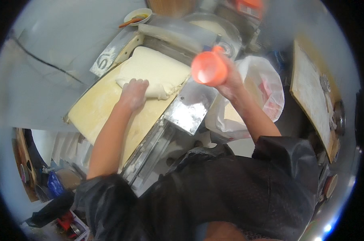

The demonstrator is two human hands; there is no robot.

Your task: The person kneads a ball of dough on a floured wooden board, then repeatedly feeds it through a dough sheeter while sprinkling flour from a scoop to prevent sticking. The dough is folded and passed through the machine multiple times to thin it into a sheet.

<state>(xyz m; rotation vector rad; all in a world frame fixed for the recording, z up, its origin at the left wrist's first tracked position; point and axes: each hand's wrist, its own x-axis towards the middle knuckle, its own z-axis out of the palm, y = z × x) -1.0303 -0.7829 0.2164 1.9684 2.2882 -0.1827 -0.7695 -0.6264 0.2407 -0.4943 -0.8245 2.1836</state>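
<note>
A thick, folded slab of pale dough (pixel 158 67) lies at the upper end of the yellowish feed board (pixel 91 111) of a dough sheeter, close to its metal rollers. My left hand (pixel 134 95), dusted white, has its fingers over the slab's near edge; the thumb is hidden. The slab's lower right edge looks ragged. Held up in my right hand (pixel 231 79) is an orange plastic measuring cup (pixel 209 68), blurred, with white powder inside. It is over the machine's right side, and its mouth faces me.
Right of the machine stands an open white plastic sack (pixel 275 99) holding pale powder. A bowl (pixel 146 13) with an orange-handled utensil is at the back left. A round metal basin (pixel 234 27) sits behind the rollers. A floured wooden board (pixel 310 87) is at far right.
</note>
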